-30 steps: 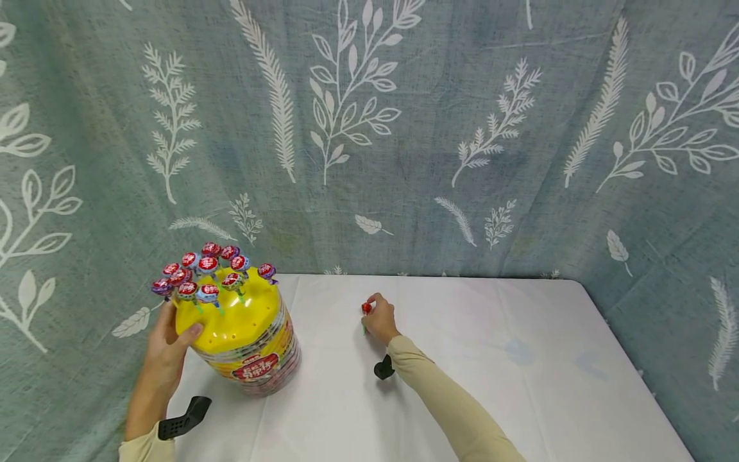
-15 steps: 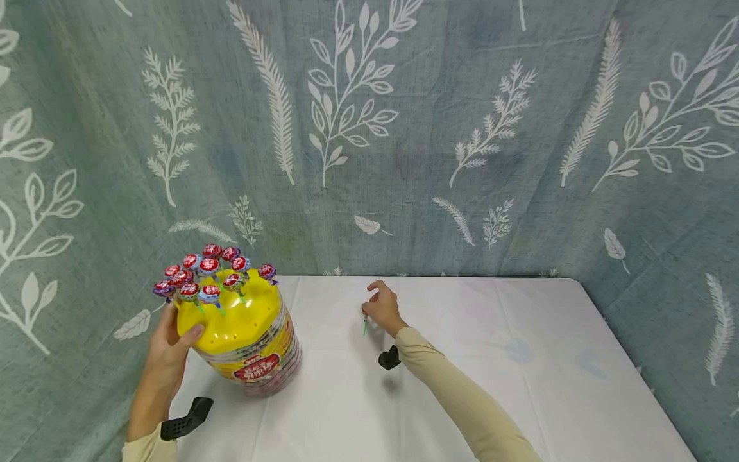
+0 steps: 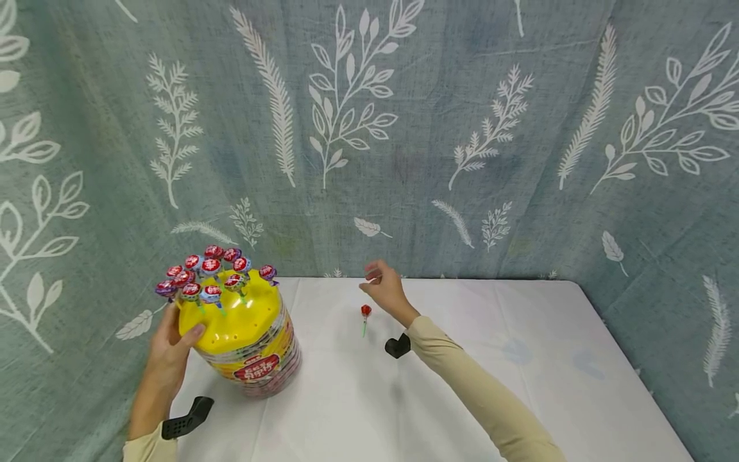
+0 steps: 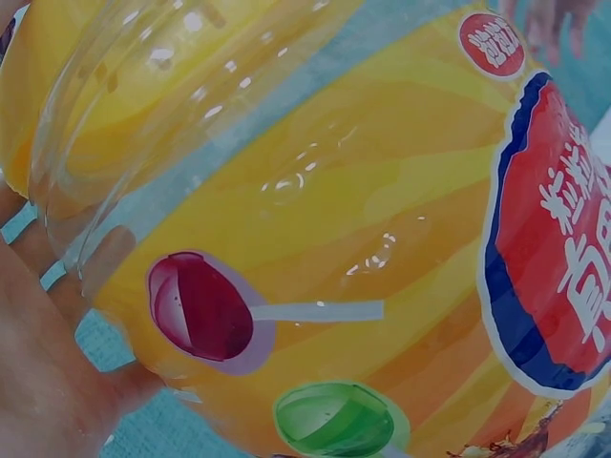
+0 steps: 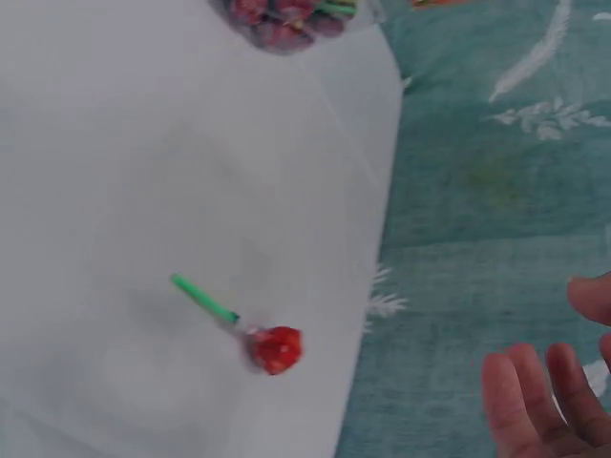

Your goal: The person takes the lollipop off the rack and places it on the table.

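My left hand (image 3: pixel 166 356) grips the left side of a clear plastic candy jar (image 3: pixel 262 366), its thumb on the yellow lid (image 3: pixel 242 324). Several wrapped lollipops (image 3: pixel 210 266) stand upright in the lid's holes. In the left wrist view, the jar's printed label (image 4: pixel 401 239) fills most of the picture. A single lollipop (image 3: pixel 365 310) with a red head and green stick lies on the white table. Just behind and right of it, my right hand (image 3: pixel 388 294) hovers with nothing in its loosely bent fingers. The right wrist view has the lollipop (image 5: pixel 275 349) apart from the hand (image 5: pixel 544 410).
A white cloth covers the table (image 3: pixel 491 366), whose back edge meets a green-grey leaf-patterned curtain (image 3: pixel 416 141). The jar occupies the table's left side. More yellow lid holes show toward the front and right of the standing lollipops.
My right hand has let go of the red lollipop and lifted back and slightly right, leaving it on the table. My left hand and the jar have hardly moved.
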`<state>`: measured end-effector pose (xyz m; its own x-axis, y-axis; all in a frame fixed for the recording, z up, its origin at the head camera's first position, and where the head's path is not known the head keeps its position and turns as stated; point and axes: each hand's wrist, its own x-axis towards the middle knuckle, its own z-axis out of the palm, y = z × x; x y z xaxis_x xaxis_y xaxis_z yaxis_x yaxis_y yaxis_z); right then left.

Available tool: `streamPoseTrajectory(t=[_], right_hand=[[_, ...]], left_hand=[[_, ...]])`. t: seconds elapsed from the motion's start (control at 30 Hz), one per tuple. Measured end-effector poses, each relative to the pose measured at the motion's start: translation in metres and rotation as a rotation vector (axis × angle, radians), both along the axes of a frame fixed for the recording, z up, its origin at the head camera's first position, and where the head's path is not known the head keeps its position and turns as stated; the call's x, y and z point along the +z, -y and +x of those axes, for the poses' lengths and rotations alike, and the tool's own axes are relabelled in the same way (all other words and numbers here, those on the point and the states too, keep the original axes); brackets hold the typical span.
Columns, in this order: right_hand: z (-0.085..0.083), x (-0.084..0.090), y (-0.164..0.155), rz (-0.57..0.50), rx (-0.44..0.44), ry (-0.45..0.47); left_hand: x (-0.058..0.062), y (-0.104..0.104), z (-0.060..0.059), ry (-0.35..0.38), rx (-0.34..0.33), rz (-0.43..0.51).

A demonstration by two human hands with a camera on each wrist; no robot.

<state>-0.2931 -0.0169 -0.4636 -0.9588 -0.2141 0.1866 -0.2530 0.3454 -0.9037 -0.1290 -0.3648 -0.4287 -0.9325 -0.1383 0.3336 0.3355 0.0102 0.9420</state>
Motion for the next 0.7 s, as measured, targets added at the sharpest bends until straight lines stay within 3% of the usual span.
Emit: streamPoseTrajectory(t=[0.3,0.7], right_hand=[[0.011,0.036,-0.001,-0.042,0.065,-0.068],[0.039,0.075,0.012,-0.142,0.188,-0.252]], left_hand=[[0.004,0.000,-0.001,0.009,-0.003,-0.001],[0.003,0.000,0.003,0.021,0.019,-0.007]])
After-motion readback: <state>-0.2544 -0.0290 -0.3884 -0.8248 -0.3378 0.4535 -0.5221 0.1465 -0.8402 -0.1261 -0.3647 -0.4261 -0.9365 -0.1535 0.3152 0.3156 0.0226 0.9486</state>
